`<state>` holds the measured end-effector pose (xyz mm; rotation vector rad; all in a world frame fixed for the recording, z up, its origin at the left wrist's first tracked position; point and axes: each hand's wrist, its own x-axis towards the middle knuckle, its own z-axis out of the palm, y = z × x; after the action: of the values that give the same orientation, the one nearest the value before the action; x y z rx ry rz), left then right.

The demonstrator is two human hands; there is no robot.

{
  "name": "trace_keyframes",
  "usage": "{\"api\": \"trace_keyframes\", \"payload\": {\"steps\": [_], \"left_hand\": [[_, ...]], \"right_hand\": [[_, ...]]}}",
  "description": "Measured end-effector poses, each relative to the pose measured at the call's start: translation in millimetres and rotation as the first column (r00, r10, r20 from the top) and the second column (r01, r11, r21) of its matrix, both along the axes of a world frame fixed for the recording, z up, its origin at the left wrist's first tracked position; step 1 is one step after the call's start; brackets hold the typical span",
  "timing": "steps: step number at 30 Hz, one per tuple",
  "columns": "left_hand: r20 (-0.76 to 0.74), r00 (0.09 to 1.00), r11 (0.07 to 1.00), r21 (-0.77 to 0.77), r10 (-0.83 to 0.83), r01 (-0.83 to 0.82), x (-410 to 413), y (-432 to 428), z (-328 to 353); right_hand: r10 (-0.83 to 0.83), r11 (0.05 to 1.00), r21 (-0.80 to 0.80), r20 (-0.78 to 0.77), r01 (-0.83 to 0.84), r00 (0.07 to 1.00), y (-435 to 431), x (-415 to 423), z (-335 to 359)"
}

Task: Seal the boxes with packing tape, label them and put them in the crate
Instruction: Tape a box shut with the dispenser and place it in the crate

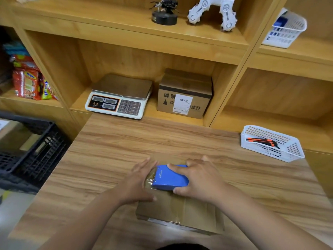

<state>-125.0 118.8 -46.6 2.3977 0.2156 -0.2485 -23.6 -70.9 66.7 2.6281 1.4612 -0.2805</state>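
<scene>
**Packer:** Both hands are on the cardboard box at the near edge of the worktop. My right hand is closed over the blue tape dispenser, thumb on its near side, pressing it onto the box top. My left hand lies flat with fingers spread, holding nothing, steadying the far left corner beside the tape roll.

**Checker:** Is there tape along the seam?

**Packer:** A glossy strip seems to run over the near edge; the far end is hidden under the hands.

**Checker:** Risks?

**Packer:** I'd say the box could skid on the smooth wood if the left hand lets up, leaving the strip crooked or wrinkled. The dispenser's blade sits near those left fingers too.

**Checker:** And beyond?

**Packer:** Utility knife in the white basket to the right, black crate off the left edge, then a scale and a labelled box on the shelf.
</scene>
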Motion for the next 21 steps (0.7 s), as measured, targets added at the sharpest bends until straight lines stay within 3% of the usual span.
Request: {"api": "trace_keyframes", "payload": {"steps": [8, 17, 21], "left_hand": [[-0.052, 0.999, 0.999, -0.044, 0.008, -0.011, 1.2, 2.6, -5.6], [-0.01, 1.0, 0.999, -0.043, -0.004, 0.004, 0.7, 2.3, -4.7], [-0.042, 0.999, 0.999, -0.023, 0.022, -0.023, -1.5, 0.5, -5.7]], "right_hand": [[-0.07, 0.997, -0.03, -0.258, 0.065, 0.964, 6.9, 27.6, 0.9], [0.025, 0.999, -0.041, -0.192, -0.033, 0.981, -17.6, 21.8, 16.6], [-0.004, 1.0, -0.028, -0.176, -0.001, 0.984, -50.7, 32.9, 24.6]]}}
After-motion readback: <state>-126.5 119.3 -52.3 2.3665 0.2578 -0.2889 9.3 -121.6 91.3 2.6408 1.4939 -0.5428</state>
